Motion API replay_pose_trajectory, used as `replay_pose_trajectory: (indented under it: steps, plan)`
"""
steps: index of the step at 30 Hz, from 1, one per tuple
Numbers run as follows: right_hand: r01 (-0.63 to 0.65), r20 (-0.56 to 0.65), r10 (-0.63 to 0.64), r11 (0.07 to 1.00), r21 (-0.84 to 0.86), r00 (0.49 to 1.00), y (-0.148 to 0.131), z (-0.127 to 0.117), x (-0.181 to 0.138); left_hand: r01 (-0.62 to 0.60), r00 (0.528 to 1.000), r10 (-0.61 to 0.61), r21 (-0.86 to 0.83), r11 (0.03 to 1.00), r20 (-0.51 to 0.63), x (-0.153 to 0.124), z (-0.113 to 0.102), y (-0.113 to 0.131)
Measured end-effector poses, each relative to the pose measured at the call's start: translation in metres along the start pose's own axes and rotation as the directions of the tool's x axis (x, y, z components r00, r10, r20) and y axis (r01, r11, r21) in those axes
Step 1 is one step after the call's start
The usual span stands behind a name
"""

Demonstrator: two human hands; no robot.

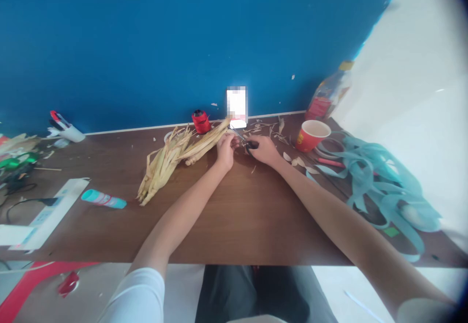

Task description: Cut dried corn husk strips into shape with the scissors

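There it is: black-handled scissors (251,144) closed tight in the right hand (265,150), blades angling up and to the left, right beside the left hand (226,150)! That left hand's fingers curl shut around the narrow end of a bundle of dried corn husks (164,164), which fans out across the brown wooden table (237,215). Husk scraps (261,129) litter the tabletop just behind the blades. A red spool (201,121) sits by the blue wall (146,45), and a red paper cup (310,135) stands off to the right, next to a tangle of teal ribbon strips (376,181). Over on the left, a teal tube (103,198) lies near a white power strip (47,213).
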State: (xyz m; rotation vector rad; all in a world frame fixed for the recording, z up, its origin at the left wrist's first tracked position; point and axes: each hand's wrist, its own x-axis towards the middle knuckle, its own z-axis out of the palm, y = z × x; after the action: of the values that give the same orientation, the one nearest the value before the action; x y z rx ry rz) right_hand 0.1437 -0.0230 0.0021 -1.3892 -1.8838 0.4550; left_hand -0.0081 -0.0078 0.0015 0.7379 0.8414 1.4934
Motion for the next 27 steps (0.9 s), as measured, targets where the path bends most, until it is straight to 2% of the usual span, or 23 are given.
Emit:
replay_pose_trajectory:
  steps: [5, 14, 27]
  plan:
    - [0.008, 0.026, -0.007, 1.000, -0.009, 1.000, -0.0013, -0.0004, -0.0001, -0.018, 0.999, 0.017, 0.013, 1.000, 0.038, 0.0005, 0.0000, -0.0015]
    - [0.031, -0.002, -0.031, 0.999, -0.038, 1.000, 0.0011, 0.0026, 0.0000, -0.056, 0.998, 0.055, 0.011, 0.998, 0.042, 0.0027, -0.0041, -0.0044]
    - [0.048, 0.009, -0.048, 0.992, -0.120, 0.999, -0.0046, 0.0002, -0.0008, 0.011, 1.000, -0.010, -0.054, 0.998, 0.010, 0.0053, -0.0049, -0.0026]
